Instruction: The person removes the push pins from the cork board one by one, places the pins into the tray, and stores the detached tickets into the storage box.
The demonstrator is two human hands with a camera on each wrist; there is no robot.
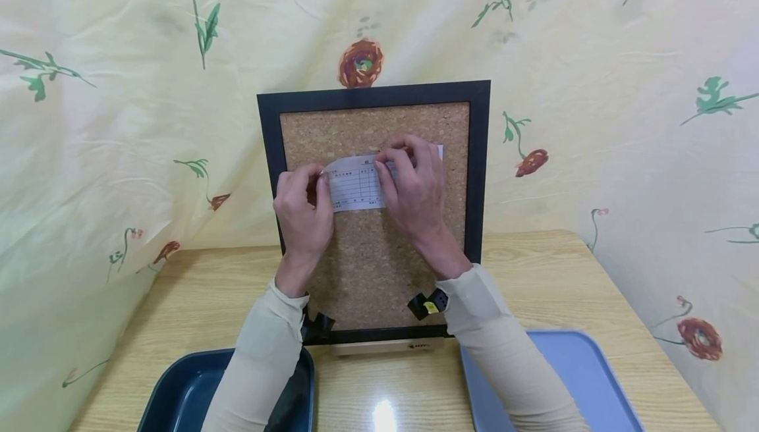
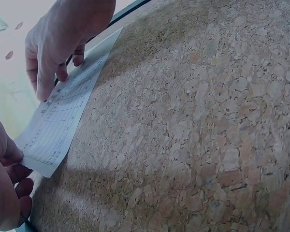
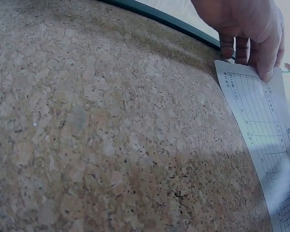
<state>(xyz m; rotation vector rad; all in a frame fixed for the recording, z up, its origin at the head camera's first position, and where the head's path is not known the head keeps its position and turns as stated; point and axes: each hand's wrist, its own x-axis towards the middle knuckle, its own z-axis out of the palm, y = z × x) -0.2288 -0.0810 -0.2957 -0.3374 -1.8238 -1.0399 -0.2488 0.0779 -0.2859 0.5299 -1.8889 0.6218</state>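
Seemingly, hands (image 1: 356,201) press an illegibly printed form (image 1: 356,184).

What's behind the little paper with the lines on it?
The cork board is behind the paper slip. The left hand and right hand hold it there. Any pin underneath is hidden.
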